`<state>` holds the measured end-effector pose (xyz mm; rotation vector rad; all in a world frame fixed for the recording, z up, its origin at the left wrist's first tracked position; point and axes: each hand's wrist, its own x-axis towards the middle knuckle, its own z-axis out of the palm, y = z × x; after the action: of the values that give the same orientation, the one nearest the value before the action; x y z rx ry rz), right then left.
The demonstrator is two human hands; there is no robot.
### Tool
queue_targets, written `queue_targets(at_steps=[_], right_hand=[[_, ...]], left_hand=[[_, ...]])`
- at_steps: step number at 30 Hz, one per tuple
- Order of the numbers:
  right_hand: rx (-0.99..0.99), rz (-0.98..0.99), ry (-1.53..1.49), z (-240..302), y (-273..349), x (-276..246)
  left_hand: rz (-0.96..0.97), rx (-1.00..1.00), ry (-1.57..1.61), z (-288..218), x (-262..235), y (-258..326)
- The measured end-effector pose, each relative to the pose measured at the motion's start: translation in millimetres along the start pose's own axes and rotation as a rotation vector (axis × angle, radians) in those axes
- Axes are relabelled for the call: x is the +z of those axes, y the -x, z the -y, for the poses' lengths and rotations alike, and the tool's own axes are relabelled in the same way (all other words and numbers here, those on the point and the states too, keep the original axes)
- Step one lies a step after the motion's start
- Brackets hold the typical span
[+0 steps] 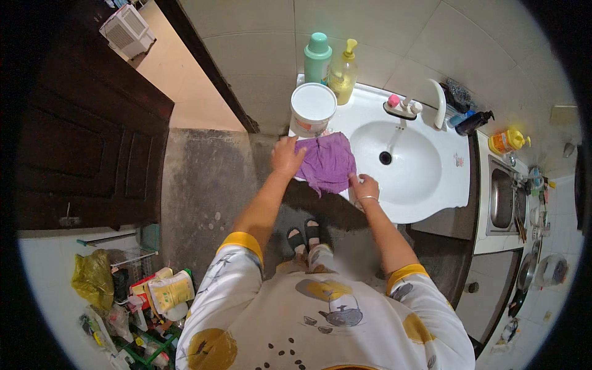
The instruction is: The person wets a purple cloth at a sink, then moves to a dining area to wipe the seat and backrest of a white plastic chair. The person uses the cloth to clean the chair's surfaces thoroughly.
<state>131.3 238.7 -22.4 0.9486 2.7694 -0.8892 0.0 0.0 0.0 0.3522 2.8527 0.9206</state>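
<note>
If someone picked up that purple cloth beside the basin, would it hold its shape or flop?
The purple cloth would probably flop, since it is creased and a corner droops past the edge of the white counter. It looks fairly thin, so it is likely light for its size. Pushed, its loose wrinkles suggest it would bunch up.

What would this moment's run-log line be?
left hand: left edge of purple cloth; right hand: cloth's right edge; cloth: on sink counter, left of basin; white tub: beyond cloth
</note>
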Motion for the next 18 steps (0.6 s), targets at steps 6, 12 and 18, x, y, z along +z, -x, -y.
queue_targets(at_steps=[6, 12, 18], right_hand=[[-0.272, -0.125, -0.373, 28, -17, 13], [-0.041, -0.181, -0.340, -2, -69, 31], [-0.029, 0.158, -0.062, 21, -21, 4]], left_hand=[[0.243, -0.151, -0.074, -7, 15, 14], [0.292, -0.236, 0.056, 15, 7, 29], [0.242, -0.345, 0.130, 8, 18, 23]])
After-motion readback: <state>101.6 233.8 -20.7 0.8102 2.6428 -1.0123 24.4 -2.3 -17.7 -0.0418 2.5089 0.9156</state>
